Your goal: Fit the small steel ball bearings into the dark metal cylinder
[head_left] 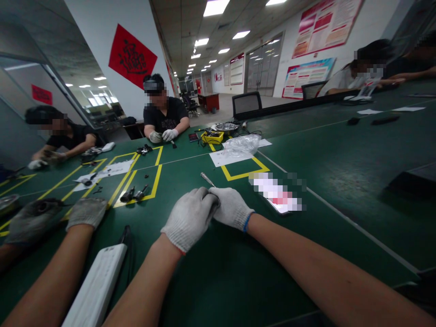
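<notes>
1. At the far left, 2 gloved hands of a co-worker (86, 212) rest near the edge of our work area. We treat them as separate from our own and leave their side unobstructed.
2. Next comes the white power strip (98, 281), lying on the counter (200, 290) with a dark cord beside its upper end. In our judgement, our left elbow needs free travel past it.
3. Beyond it, 2 dark metal parts (132, 194) lie inside a yellow tape outline. We should avoid brushing them with a sleeve or wrist.
4. Our left hand (189, 215) wears a knitted glove, its fingers curled inward to meet the other glove. We cannot tell how far this grip is closed, or what it has hold of.
5. The slim silver tool (206, 178) projects from where the gloves meet, its ribbed end pointing away from us. Its near end is hidden. We judge that steady wrists and light finger pressure suit a piece this thin.
6. Our right hand (233, 208) meets the left at the fingertips; its fingers cover the tool's near end. Its closure and hold are likewise uncertain. Knitted fabric may slip, so we would seat the fingertips squarely.
7. To the right, the lit phone (285, 206) lies near the right wrist; we allow clearance.
</notes>
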The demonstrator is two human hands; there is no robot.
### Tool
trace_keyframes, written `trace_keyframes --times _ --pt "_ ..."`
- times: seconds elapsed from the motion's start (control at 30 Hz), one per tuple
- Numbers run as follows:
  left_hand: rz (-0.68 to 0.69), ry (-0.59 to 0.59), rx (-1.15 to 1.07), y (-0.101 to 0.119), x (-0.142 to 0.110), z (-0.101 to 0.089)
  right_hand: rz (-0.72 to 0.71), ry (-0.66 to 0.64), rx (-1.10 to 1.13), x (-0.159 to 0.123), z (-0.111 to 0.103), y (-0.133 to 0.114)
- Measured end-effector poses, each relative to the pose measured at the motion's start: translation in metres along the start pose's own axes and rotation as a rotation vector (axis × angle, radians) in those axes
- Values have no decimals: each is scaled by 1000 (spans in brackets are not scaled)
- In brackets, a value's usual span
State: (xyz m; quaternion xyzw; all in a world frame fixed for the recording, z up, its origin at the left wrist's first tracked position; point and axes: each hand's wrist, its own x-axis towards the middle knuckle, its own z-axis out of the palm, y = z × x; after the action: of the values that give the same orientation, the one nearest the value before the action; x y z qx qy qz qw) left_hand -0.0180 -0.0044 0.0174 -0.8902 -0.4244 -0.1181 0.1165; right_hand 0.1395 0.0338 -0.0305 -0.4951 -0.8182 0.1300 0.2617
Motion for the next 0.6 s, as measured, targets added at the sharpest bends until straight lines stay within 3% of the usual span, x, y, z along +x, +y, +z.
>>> trace_keyframes --times 0.27,0.6 --pt "-6 73 30 -5 -3 5 12 65 81 0 -2 -1" --pt "27 121 18 -7 -3 2 31 21 25 -1 -7 -6"
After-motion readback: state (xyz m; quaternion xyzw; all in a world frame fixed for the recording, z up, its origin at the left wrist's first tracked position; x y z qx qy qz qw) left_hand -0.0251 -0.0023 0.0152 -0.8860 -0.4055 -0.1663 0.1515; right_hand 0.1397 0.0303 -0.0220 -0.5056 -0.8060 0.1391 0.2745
